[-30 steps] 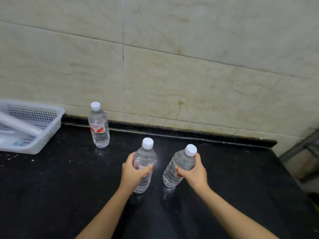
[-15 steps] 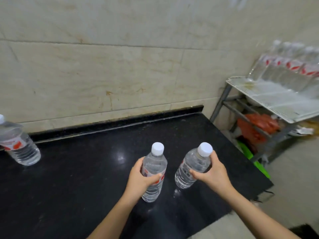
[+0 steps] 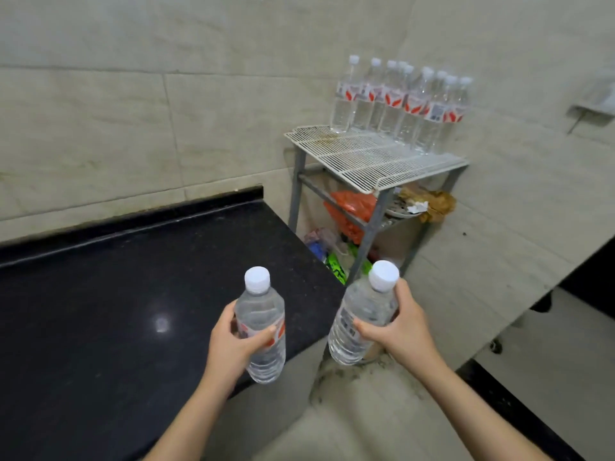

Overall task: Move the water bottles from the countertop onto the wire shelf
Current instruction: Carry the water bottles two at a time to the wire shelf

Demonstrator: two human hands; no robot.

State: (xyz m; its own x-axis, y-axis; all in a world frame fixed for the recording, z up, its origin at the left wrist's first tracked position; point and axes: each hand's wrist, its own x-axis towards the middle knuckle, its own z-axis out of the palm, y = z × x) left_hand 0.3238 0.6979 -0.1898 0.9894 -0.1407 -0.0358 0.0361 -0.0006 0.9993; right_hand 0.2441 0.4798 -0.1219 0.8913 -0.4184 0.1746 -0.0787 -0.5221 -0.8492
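My left hand point(image 3: 233, 347) grips a clear water bottle point(image 3: 261, 314) with a white cap and red label, held upright over the right end of the black countertop point(image 3: 116, 311). My right hand point(image 3: 402, 331) grips a second water bottle point(image 3: 361, 314), tilted a little, held past the counter's edge above the floor. The white wire shelf point(image 3: 369, 158) stands ahead to the right in the corner. Several bottles of the same kind point(image 3: 402, 101) stand in a row along its back, against the wall. The front part of the shelf top is bare.
Under the shelf top, a grey metal frame point(image 3: 369, 224) holds an orange bag point(image 3: 352, 207), a plate with scraps and coloured packets. Tiled walls enclose the corner. A dark ledge point(image 3: 589, 257) runs along the right, with pale floor between counter and shelf.
Both hands have lifted their bottles off the countertop and carried them right. My view has swung right: the third bottle and the white basket are out of sight, and the shelf is in full view.
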